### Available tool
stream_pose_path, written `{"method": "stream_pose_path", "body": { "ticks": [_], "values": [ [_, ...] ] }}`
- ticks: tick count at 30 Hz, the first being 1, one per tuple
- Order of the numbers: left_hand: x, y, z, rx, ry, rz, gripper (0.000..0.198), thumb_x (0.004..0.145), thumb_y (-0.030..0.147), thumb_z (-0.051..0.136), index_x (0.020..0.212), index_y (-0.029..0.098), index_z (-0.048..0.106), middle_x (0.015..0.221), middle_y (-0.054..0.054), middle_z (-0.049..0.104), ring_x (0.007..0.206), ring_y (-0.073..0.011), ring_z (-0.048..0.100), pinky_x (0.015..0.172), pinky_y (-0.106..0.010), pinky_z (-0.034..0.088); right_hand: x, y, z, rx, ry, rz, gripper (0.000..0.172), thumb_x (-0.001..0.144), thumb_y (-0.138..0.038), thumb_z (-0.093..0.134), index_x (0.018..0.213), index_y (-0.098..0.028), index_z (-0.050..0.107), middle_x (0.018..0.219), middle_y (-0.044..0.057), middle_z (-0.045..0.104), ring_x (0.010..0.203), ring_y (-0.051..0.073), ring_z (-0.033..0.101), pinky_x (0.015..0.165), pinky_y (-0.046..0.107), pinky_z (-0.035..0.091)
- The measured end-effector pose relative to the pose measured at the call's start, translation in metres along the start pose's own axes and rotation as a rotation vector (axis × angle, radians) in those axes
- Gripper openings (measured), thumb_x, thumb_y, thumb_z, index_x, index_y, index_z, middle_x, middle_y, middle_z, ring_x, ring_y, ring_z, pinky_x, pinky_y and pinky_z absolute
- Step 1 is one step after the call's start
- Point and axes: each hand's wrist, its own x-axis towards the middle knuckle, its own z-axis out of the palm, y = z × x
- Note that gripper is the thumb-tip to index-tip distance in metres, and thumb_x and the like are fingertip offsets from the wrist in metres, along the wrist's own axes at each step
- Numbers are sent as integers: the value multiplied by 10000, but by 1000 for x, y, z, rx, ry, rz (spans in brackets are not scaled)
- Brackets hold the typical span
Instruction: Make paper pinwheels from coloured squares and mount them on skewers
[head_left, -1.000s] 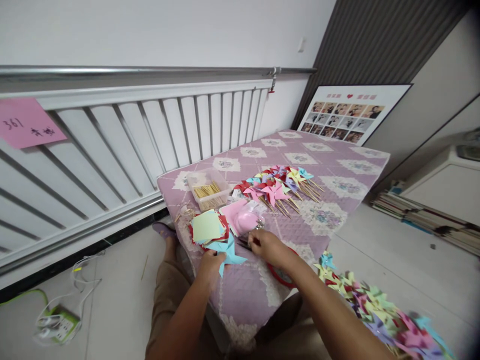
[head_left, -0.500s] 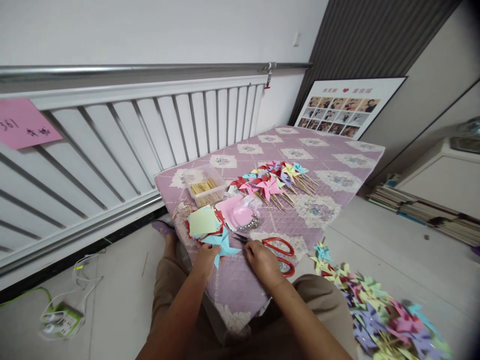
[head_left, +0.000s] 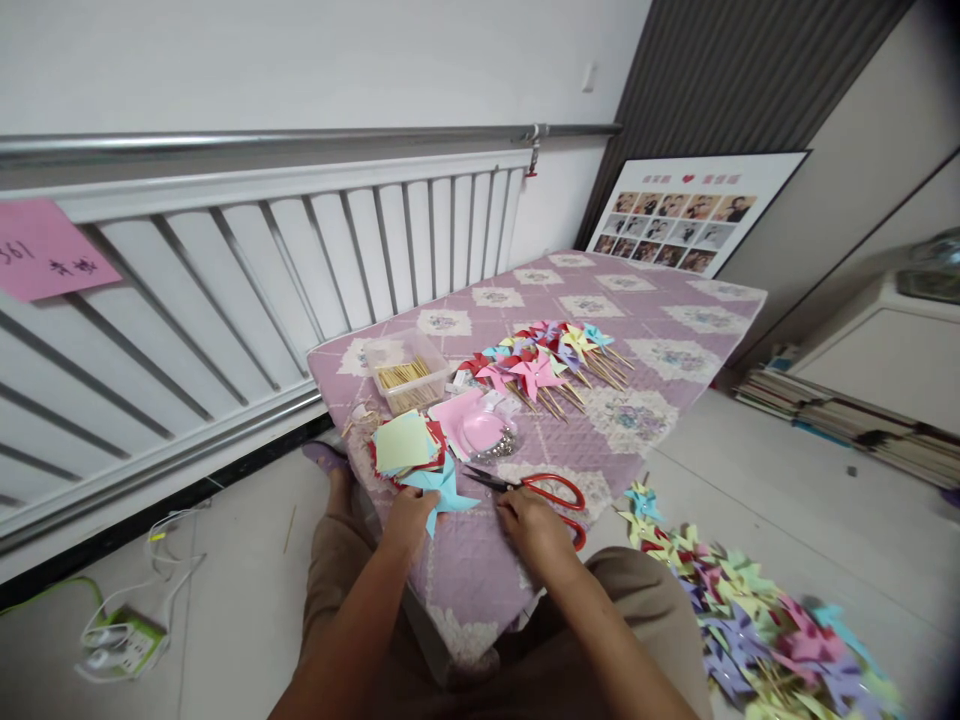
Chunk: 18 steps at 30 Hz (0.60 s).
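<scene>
My left hand (head_left: 406, 522) pinches a light blue paper pinwheel (head_left: 442, 489) at the near edge of the purple quilted table (head_left: 660, 320). My right hand (head_left: 534, 526) lies just right of it with its fingers curled together; what they hold is too small to make out. Red-handled scissors (head_left: 551, 491) lie on the cloth right beside my right hand. A stack of coloured paper squares (head_left: 405, 444) sits just beyond my left hand. A pink dish (head_left: 480, 430) with small silvery pieces stands behind the pinwheel.
A clear box of wooden sticks (head_left: 407, 380) and a row of finished pinwheels on sticks (head_left: 551, 363) lie farther back. A heap of pinwheels (head_left: 757, 620) covers the floor at right. A white radiator (head_left: 247, 280) runs along the left; a photo board (head_left: 690, 215) leans behind the table.
My right hand drew back from the pink dish toward the table's near edge, uncovering the red scissors. My left hand stays on the blue pinwheel.
</scene>
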Motion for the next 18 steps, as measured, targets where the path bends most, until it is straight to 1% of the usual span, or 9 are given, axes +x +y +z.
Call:
{"method": "stream_pose_path", "body": {
  "ticks": [4,9,13,18],
  "values": [
    [0,1,1,21,9,-3,78,706,179,607,780,185,632,807,-58,669,743,-176,628,705,-308,542,-2,-7,4,-54,3,25,193,875,-183,515,841,-174,705,845,95,675,832,223,625,717,280,424],
    [1,-1,0,30,11,27,68,705,177,614,770,164,625,732,-39,641,702,-165,613,686,-294,544,-2,-7,11,-37,40,40,230,892,-194,482,764,-170,672,836,120,663,830,246,609,704,301,410],
    [3,-3,-1,40,12,34,50,701,182,619,745,161,630,737,-30,643,679,-152,612,691,-297,553,-1,-3,13,90,92,37,209,864,-205,479,716,-184,626,780,102,657,778,236,605,710,310,418],
    [1,-2,0,53,33,41,22,703,183,626,714,165,632,671,-16,625,605,-135,588,649,-280,542,-2,-3,12,352,176,101,158,815,-261,501,669,-215,542,644,47,631,631,199,580,597,289,436]
  ]
}}
